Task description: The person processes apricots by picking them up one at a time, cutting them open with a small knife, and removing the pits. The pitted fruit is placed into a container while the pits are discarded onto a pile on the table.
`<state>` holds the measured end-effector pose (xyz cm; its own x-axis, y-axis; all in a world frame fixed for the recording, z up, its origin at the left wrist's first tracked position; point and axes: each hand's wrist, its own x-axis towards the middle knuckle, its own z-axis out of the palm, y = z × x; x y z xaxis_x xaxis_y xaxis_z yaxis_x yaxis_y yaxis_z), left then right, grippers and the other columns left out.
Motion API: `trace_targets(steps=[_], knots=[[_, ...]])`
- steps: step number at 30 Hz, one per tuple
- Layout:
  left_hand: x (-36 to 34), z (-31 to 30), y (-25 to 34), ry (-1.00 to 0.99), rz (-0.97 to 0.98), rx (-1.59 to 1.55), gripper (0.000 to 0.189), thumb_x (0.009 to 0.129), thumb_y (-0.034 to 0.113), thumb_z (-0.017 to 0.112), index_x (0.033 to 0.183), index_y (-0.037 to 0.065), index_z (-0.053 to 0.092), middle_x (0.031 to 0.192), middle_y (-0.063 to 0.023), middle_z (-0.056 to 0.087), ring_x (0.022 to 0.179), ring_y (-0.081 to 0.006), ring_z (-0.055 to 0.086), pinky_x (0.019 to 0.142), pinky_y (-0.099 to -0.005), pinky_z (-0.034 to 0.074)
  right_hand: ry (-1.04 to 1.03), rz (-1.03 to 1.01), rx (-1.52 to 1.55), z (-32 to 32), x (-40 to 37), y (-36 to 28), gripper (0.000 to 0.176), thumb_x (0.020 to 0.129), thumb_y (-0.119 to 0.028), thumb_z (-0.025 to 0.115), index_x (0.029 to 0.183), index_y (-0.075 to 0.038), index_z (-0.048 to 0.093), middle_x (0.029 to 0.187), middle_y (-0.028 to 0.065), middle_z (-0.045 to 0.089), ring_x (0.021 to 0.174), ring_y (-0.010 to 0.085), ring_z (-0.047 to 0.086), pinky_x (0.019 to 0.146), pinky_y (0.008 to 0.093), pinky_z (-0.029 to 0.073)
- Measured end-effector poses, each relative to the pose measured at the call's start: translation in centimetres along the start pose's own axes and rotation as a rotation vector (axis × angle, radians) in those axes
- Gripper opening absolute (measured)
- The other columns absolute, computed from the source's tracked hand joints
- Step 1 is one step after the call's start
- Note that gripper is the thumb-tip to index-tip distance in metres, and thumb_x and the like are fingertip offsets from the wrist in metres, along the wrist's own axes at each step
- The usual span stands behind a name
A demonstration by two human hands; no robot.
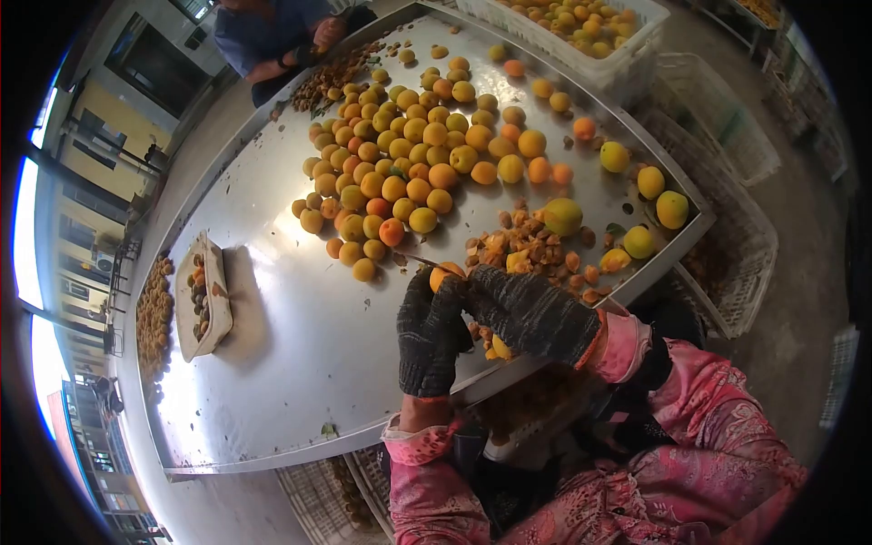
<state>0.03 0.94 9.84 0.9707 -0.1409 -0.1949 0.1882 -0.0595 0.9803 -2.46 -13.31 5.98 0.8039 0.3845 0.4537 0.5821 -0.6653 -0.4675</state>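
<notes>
An orange apricot [444, 276] sits between my two gloved hands at the near edge of the metal table. My left hand [429, 338], in a dark knitted glove, is closed around its lower left side. My right hand [534, 313] is closed at its right side. A thin dark blade, seemingly a knife [417, 261], sticks out past the fruit to the upper left; its handle is hidden, apparently in my right hand. Just beyond my right hand lies a heap of brown pits [522, 243] with bits of orange flesh. A large pile of whole apricots [400, 154] spreads farther off.
A white plastic crate of apricots [627, 50] stands at the far right edge. To the left, a pale tub [221, 313] holds dark pieces beside a row of brown pits [154, 313]. Another person [272, 41] is across the table. Crates [740, 272] stand on the right floor.
</notes>
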Motion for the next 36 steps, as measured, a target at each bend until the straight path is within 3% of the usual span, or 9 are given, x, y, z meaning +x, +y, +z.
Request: trace_targets(steps=[6,8,12,15,23,26,29,34,36], knots=[[0.4,1.8,-1.8,0.304,0.481,0.261,0.043,0.089,0.042,0.047,0.095,0.001,0.057,0.063,-0.0028,0.054,0.043,-0.0088,0.045,0.038,-0.0212,0.034,-0.011,-0.038,-0.003,-0.7,0.8,-1.4,0.033,0.081,-0.008,0.054,0.113,0.002,0.053,0.106,0.0193,0.054,0.092,0.0301,0.057,0.077,0.0366,0.048],[0.3,1.6,-0.9,0.253,0.199,-0.053,0.043,0.089,0.042,0.046,0.094,0.001,0.057,0.061,-0.0033,0.054,0.043,-0.0092,0.045,0.038,-0.0214,0.033,-0.048,0.352,0.358,-0.6,1.1,-2.5,0.028,0.083,-0.008,0.053,0.11,0.002,0.054,0.103,0.0181,0.056,0.089,0.0289,0.058,0.075,0.0362,0.049],[0.5,1.2,-0.7,0.092,-0.087,-0.36,0.042,0.09,0.041,0.044,0.092,0.002,0.057,0.056,-0.0041,0.052,0.041,-0.0102,0.045,0.038,-0.022,0.032,0.03,0.176,0.134,-0.5,0.2,-2.2,0.028,0.084,-0.008,0.053,0.111,0.001,0.054,0.103,0.0166,0.057,0.088,0.0276,0.059,0.075,0.0354,0.049],[0.5,0.3,-0.9,0.051,-0.057,-0.1,0.041,0.089,0.037,0.046,0.102,-0.001,0.058,0.089,-0.0059,0.057,0.076,-0.0113,0.053,0.065,-0.0245,0.044,0.013,0.298,0.253,-0.6,0.1,-2.0,0.03,0.083,-0.008,0.054,0.111,0.001,0.053,0.107,0.018,0.056,0.092,0.0285,0.058,0.076,0.0358,0.049],[0.1,0.9,-1.0,0.115,0.225,-0.026,0.032,0.09,0.026,0.045,0.1,-0.002,0.058,0.077,-0.0087,0.057,0.057,-0.0124,0.054,0.048,-0.0247,0.043,-0.157,0.515,1.017,-3.4,1.6,-2.4,0.038,0.078,-0.003,0.056,0.116,0.0,0.052,0.109,0.0195,0.054,0.096,0.0286,0.057,0.078,0.0357,0.049],[1.8,-0.7,-4.2,0.14,0.248,-0.057,0.024,0.087,0.019,0.048,0.101,-0.001,0.056,0.074,-0.0078,0.058,0.05,-0.0128,0.053,0.044,-0.025,0.042,0.212,-0.043,0.26,-1.2,0.5,-0.6,0.027,0.088,-0.021,0.054,0.109,-0.004,0.054,0.091,0.0106,0.059,0.08,0.0141,0.058,0.067,0.0292,0.048],[1.2,-1.4,-1.8,0.035,0.146,0.06,0.022,0.082,0.009,0.052,0.102,0.001,0.054,0.074,-0.0083,0.059,0.046,-0.0138,0.052,0.043,-0.026,0.041,0.094,0.578,0.718,-4.2,1.7,-1.4,0.035,0.082,-0.026,0.064,0.107,-0.004,0.055,0.088,0.0098,0.058,0.077,0.0137,0.056,0.066,0.029,0.047],[0.4,-1.1,-1.2,-0.154,0.691,0.591,0.026,0.073,-0.001,0.054,0.099,-0.001,0.054,0.069,-0.0106,0.057,0.045,-0.0163,0.052,0.042,-0.0287,0.041,0.03,0.272,0.694,-3.4,2.0,0.4,0.055,0.073,-0.031,0.072,0.115,-0.003,0.049,0.099,0.0132,0.055,0.092,0.0222,0.055,0.082,0.0331,0.044],[0.2,-1.0,-1.2,-0.158,0.486,0.525,0.031,0.069,-0.001,0.057,0.1,-0.001,0.054,0.072,-0.0117,0.057,0.05,-0.0199,0.054,0.046,-0.0309,0.043,0.008,0.294,0.671,-3.7,1.8,0.4,0.054,0.071,-0.022,0.073,0.115,-0.003,0.05,0.104,0.0123,0.054,0.097,0.0205,0.054,0.085,0.0323,0.043]])
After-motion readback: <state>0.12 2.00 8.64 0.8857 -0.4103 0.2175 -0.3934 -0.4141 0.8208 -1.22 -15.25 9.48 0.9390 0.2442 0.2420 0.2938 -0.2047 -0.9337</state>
